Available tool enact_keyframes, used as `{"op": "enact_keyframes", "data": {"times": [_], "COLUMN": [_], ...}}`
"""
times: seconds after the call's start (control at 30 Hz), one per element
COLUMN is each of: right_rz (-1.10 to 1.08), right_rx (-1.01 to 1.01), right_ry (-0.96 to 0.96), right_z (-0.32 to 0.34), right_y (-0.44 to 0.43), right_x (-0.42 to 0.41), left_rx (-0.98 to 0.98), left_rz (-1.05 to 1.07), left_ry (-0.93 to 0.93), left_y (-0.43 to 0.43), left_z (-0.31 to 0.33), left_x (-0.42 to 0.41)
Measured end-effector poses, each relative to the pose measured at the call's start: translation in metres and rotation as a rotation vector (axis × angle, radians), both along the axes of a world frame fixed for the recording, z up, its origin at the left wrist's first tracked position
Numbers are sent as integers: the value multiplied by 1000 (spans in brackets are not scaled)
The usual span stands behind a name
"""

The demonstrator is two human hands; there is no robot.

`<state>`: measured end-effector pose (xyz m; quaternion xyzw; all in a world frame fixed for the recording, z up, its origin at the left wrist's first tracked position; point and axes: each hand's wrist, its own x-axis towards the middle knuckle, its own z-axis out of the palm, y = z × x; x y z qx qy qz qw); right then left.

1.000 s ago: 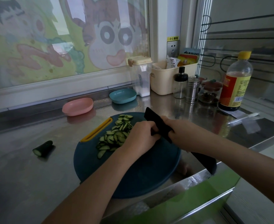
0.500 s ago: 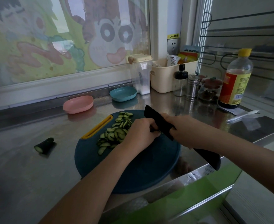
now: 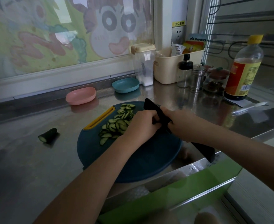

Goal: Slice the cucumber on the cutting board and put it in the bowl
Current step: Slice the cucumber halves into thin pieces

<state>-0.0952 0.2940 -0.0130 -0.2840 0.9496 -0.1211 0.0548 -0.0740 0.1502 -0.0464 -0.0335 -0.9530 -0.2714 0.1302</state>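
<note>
Slicing looks nearly done: a heap of slices (image 3: 117, 123) lies at the far left of the board (image 3: 133, 162), and a stub (image 3: 47, 135) sits apart on the counter (image 3: 19, 159). The right grip (image 3: 180, 125) is clenched round the knife (image 3: 150, 106). The left grip (image 3: 142, 125) curls against the blade's side; I cannot tell whether it holds any cucumber. Next, I'd judge, the slices need gathering into a bowl: the pink bowl (image 3: 81, 95) or the blue bowl (image 3: 125, 84), both behind the board. A yellow sticker (image 3: 179, 23) above the socket (image 3: 178, 35) reads 小心触电. The label on the bottle (image 3: 244, 70) is too small to read.
</note>
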Motion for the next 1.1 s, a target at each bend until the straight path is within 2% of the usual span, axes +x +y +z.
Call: {"op": "enact_keyframes", "data": {"times": [0.53, 1.1], "right_rz": [19, 40], "right_rx": [-80, -36], "right_ry": [-2, 17], "right_z": [14, 16], "right_y": [12, 7], "right_x": [10, 12], "left_rx": [11, -4], "left_rz": [10, 1], "left_ry": [45, 12], "left_y": [0, 0], "left_z": [0, 3], "left_x": [2, 2]}}
